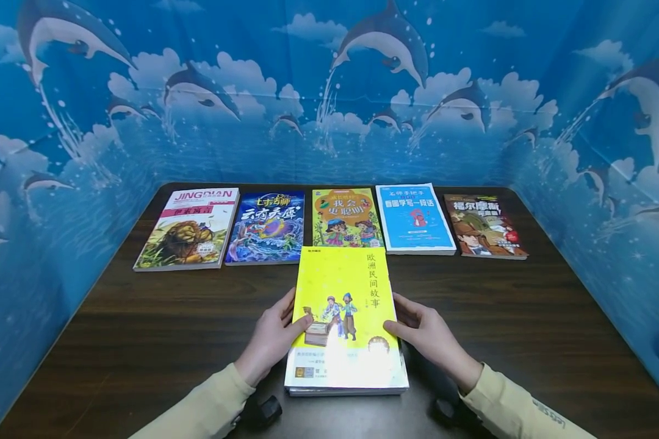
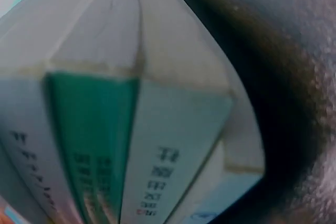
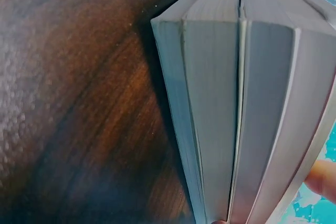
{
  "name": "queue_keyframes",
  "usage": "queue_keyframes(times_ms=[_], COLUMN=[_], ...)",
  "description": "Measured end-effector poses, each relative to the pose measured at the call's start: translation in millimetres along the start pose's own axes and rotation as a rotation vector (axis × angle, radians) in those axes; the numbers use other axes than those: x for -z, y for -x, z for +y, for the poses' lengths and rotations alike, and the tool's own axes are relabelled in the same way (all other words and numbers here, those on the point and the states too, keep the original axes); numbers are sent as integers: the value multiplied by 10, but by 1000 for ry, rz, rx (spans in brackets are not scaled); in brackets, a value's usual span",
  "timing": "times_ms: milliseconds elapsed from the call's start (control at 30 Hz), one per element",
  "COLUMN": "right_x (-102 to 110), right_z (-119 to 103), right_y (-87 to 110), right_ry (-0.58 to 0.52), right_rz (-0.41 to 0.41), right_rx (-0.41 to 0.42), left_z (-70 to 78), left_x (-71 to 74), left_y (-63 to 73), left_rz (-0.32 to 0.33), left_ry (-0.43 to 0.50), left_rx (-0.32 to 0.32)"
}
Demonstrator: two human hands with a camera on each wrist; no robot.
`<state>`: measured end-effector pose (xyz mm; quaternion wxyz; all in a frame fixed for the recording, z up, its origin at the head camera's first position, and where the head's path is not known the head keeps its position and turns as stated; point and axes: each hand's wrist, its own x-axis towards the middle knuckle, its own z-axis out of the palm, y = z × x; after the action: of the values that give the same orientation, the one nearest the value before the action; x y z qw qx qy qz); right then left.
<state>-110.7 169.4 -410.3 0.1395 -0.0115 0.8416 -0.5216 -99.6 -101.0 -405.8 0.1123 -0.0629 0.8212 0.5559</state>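
Note:
A stack of several books lies in front of me in the head view, topped by a yellow book (image 1: 337,286) with two cartoon figures and glare on its lower cover. My left hand (image 1: 271,332) grips the stack's left side, thumb on the top cover. From the right, my right hand (image 1: 431,335) holds the opposite side with its thumb over the cover edge. The left wrist view shows the spines, among them a green spine (image 2: 94,129). In the right wrist view are the page edges (image 3: 210,103) and a fingertip (image 3: 321,178) at the right.
Along the back of the dark wooden table (image 1: 159,323) lie a lion-cover book (image 1: 189,235), a blue fantasy book (image 1: 268,228), an orange-green book (image 1: 346,213), a light-blue book (image 1: 414,219) and a brown book (image 1: 483,225). A dolphin-print curtain (image 1: 318,79) surrounds the table.

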Motion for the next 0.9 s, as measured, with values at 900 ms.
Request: queue_keyframes(times_ms=[900], right_x=[108], right_z=[-3], right_y=[-14], right_ry=[-2], right_rz=[-40], right_rx=[41], left_z=[1], left_x=[440], left_y=[109], left_rz=[41], left_ry=[29], left_rx=[31])
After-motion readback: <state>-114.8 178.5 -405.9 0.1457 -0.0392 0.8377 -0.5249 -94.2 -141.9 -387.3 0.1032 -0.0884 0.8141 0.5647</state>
